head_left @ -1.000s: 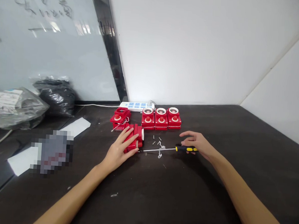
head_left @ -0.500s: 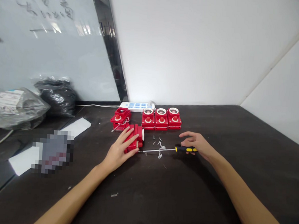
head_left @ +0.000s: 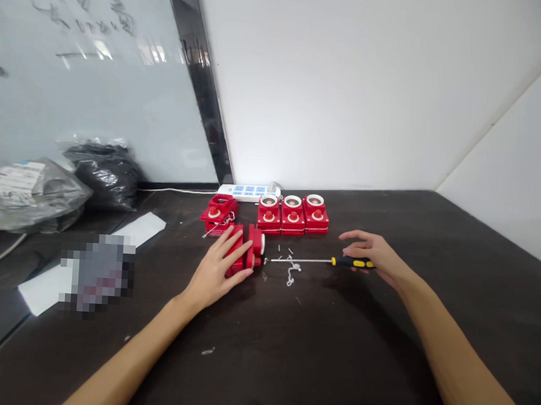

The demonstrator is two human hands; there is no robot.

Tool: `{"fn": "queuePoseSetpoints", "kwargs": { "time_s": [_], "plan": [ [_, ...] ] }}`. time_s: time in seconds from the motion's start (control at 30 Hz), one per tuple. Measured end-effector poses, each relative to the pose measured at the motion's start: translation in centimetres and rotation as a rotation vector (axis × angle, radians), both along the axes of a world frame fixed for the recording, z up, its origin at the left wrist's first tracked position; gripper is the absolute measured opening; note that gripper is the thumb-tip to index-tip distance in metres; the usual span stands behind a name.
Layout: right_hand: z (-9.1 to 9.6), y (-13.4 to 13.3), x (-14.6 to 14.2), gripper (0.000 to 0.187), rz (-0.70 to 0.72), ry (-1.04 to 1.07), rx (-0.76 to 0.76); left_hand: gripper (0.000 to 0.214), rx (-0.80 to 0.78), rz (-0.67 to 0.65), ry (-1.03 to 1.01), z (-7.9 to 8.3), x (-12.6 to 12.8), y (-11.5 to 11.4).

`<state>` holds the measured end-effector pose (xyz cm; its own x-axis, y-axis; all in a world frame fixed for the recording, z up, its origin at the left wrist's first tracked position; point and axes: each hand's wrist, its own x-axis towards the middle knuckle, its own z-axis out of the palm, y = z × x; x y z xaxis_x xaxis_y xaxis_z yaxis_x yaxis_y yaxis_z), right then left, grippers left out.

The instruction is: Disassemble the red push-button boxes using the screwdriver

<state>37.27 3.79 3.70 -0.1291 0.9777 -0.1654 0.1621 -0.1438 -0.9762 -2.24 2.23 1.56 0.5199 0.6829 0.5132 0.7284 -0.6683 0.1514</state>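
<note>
My left hand (head_left: pixel 216 263) grips a red plastic push-button box (head_left: pixel 250 253) lying on its side, with a white round end facing right. My right hand (head_left: pixel 371 251) holds a screwdriver (head_left: pixel 326 261) by its black-and-yellow handle. The screwdriver's thin steel shaft points left, and its tip stops just short of the white end. Several small screws (head_left: pixel 279 250) and a tangle of white wire (head_left: pixel 290 274) lie under the shaft. Behind them stand three red button boxes (head_left: pixel 293 216) in a row. An opened red box (head_left: pixel 218 214) sits to their left.
A white power strip (head_left: pixel 246 192) lies along the wall behind the red boxes. Plastic bags (head_left: pixel 102 177) are heaped at the left, near a white paper sheet (head_left: pixel 141 226) and a blurred object (head_left: pixel 99 271). The dark table (head_left: pixel 335 347) extends toward me.
My right hand has moved right and drawn the screwdriver with it, so the tip has left the red box's lower edge. The left hand and the box have stayed nearly still.
</note>
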Motion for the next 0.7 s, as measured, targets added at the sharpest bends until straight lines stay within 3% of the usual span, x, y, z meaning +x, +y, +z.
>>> {"fn": "queuePoseSetpoints", "kwargs": {
  "time_s": [0.27, 0.57, 0.7],
  "plan": [
    [0.7, -0.2, 0.3, 0.051, -0.042, 0.063, -0.008, 0.032, 0.159, -0.027, -0.014, 2.3, 3.1, -0.8],
    [0.9, -0.3, 0.4, 0.050, -0.047, 0.113, 0.000, 0.019, 0.010, -0.001, -0.002, 3.7, 5.6, 0.9],
    [0.6, -0.1, 0.8, 0.050, -0.136, 0.087, -0.001, 0.024, 0.068, 0.040, 0.132, 4.3, 6.1, 1.0]
  ]
}}
